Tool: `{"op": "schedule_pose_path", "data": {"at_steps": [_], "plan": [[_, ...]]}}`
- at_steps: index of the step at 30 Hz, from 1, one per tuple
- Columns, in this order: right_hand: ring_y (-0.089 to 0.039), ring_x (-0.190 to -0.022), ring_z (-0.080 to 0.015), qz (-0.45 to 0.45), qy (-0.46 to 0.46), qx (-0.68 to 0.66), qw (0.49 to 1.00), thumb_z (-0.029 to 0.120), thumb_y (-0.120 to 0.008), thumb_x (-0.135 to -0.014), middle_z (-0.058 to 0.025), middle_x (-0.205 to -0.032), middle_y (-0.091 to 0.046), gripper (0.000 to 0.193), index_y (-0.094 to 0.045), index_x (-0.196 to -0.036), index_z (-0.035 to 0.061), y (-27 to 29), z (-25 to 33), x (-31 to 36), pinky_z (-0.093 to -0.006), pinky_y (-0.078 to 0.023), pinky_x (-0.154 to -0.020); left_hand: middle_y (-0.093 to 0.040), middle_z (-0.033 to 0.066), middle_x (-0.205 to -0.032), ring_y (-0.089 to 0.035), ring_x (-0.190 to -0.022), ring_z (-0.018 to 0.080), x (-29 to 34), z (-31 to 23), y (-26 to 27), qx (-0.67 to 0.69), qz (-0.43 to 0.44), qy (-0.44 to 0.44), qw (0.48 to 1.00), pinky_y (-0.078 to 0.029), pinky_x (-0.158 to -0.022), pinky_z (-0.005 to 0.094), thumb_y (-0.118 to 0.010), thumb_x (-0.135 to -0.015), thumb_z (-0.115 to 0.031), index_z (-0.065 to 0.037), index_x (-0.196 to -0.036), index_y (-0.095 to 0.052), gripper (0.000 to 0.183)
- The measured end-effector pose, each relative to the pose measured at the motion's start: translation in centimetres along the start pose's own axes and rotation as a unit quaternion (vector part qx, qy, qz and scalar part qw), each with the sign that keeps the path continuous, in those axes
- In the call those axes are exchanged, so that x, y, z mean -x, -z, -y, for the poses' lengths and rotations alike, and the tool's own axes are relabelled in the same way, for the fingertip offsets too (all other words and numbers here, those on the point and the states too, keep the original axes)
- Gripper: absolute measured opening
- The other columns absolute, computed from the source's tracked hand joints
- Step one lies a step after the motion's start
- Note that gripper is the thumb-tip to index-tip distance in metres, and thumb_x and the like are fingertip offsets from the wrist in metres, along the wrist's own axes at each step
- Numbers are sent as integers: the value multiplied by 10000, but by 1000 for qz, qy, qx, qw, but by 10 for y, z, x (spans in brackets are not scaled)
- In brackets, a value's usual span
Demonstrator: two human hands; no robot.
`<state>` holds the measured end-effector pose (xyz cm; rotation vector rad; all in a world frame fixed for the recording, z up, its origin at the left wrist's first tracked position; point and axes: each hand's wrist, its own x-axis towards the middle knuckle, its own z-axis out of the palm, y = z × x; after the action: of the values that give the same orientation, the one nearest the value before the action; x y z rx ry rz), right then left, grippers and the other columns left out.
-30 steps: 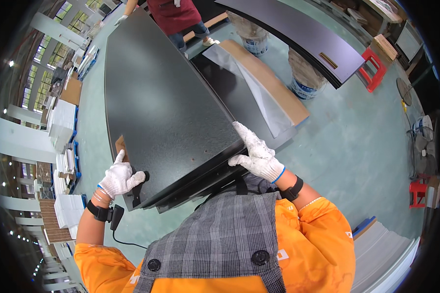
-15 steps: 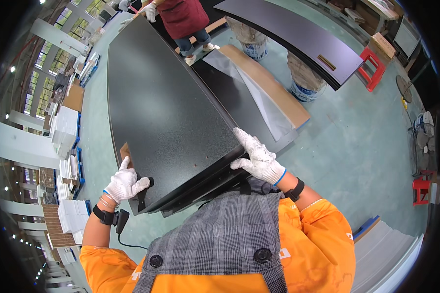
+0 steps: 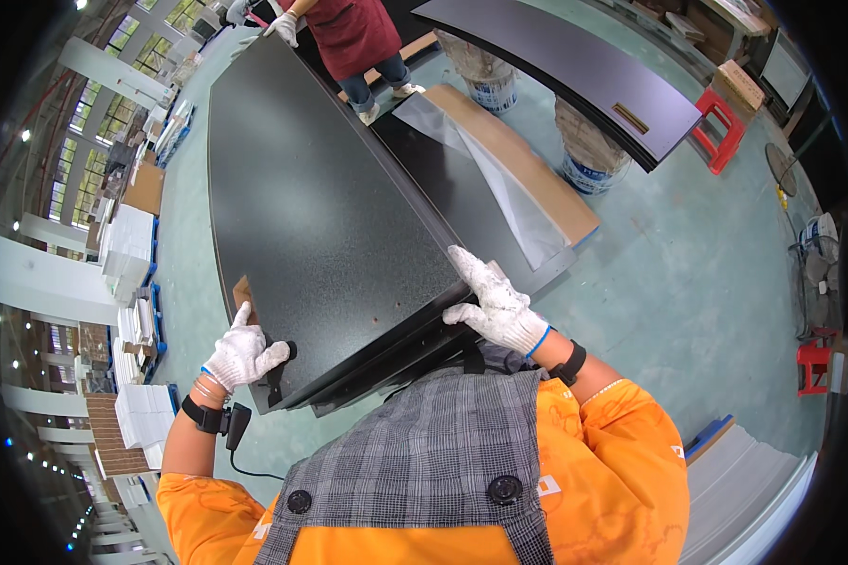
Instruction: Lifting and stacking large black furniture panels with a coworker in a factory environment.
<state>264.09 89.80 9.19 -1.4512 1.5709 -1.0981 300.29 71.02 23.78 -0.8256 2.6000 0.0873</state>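
Observation:
A large black door panel (image 3: 320, 207) lies flat in front of me, its near end close to my apron. My left hand (image 3: 241, 354), in a white knit glove, grips the near left corner, thumb on top by a small black fitting (image 3: 290, 350). Its index finger reaches a brown-edged cutout (image 3: 243, 288) in the panel. At the near right corner my right hand (image 3: 499, 306), also gloved, holds the edge, index finger stretched along the side and thumb against the near end. The fingers beneath are partly hidden. A co-worker's gloved hand (image 3: 285, 26) is at the far end.
Under and right of the panel lie another black panel (image 3: 433, 169) and a brown board (image 3: 518, 169) with white sheeting. A dark panel (image 3: 565, 61) rests on wrapped buckets (image 3: 589, 151). Beyond it is a red stool (image 3: 716, 132). White stacks (image 3: 127, 245) line the left; sheets (image 3: 740, 490) lie lower right.
The co-worker's hand and body at the far end have shifted slightly. My hands and the door panel stay practically in place.

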Motion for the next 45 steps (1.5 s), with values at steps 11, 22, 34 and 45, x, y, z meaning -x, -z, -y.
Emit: {"op": "schedule_pose_path", "data": {"at_steps": [11,22,34,45], "plan": [[-331,-1404,-351,-10,4,-3,1000,378,-737,-765,-230,-1506,-343,906,-314,-1473,3,-3,-5,-1,-387,-287,-1153,-504,187,-479,-606,-605,388,0,0,-5,5,-8,11,1000,-208,-1179,476,-356,-923,-686,28,-492,-548,856],[-338,-1401,-351,-14,13,-11,1000,359,-743,-750,-235,-1499,-353,905,-327,-1468,-1,-1,-4,-1,-383,-293,-1149,-509,185,-483,-600,-592,388,1,-4,-1,2,12,21,1000,-218,-1172,495,-392,-923,-664,28,-493,-547,830],[-304,-1419,-355,9,-18,-27,999,296,-708,-770,-228,-1479,-394,886,-286,-1474,-37,3,8,-1,-382,-252,-1162,-496,189,-495,-592,-590,391,3,-13,-1,-13,-40,46,998,-281,-1148,480,-468,-883,-675,26,-510,-560,799],[-277,-1443,-267,-17,107,-197,974,568,-305,-974,-181,-1543,-316,794,-261,-1499,-27,19,35,-26,-354,-174,-1189,-509,139,-1396,-427,-1345,259,73,-7,-67,469,-385,239,758,-253,-1154,384,-285,-989,-596,-33,-1464,-363,741]]}}
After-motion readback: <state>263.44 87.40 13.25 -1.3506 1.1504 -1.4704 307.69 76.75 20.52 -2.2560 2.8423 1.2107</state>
